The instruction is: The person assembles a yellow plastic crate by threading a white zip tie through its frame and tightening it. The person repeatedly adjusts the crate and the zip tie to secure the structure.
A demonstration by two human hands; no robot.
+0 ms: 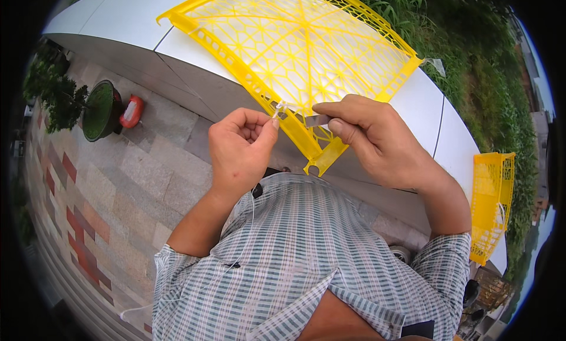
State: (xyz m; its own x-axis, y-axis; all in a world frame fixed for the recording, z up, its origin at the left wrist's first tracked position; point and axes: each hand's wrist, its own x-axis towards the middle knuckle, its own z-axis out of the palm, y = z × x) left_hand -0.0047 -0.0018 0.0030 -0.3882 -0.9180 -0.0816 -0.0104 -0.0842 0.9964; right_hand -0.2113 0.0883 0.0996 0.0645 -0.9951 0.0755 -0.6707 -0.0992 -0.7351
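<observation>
A: Where is this happening?

B: Outdoors, at a pale, smooth-panelled ledge (118, 14) with dark seams, which curves through the fisheye view. The yellow lattice crate (306, 25) lies on it, one corner jutting over the edge toward the person.

A: And the hands?

B: Both grips are narrow. The left hand (240, 146) pinches white string (254, 214) between thumb and fingertips, right by the crate's near rim. The right hand (377, 134) holds a flat metal strip (317, 120) between thumb and forefinger, just beside it. I can't tell whether the strip touches the string.

A: What's around them?

B: On the left, below the ledge, stone paving (171, 164) in grey and reddish blocks, with a dark green planter (100, 114) and a red object (132, 111) beside it. Beyond the ledge, thick greenery (495, 99); at far right, a second yellow crate (492, 205).
</observation>
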